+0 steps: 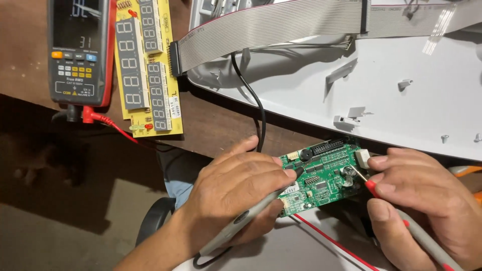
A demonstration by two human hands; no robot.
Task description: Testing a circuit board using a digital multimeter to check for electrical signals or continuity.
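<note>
Probing step in hand. Left hand [236, 193] pinches the black-tipped probe [251, 213]; right hand [427, 200] pinches the red-tipped probe [401, 213]. Both tips rest on the green circuit board [321, 175], near centre. Judged next: hold contact steady and read the multimeter [80, 50], far left, beside the yellow display board [145, 65].

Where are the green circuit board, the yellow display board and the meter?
green circuit board [326, 175], head view, centre of its face.
yellow display board [145, 65], head view, between the digit rows.
meter [80, 50], head view, its keypad area.
</note>
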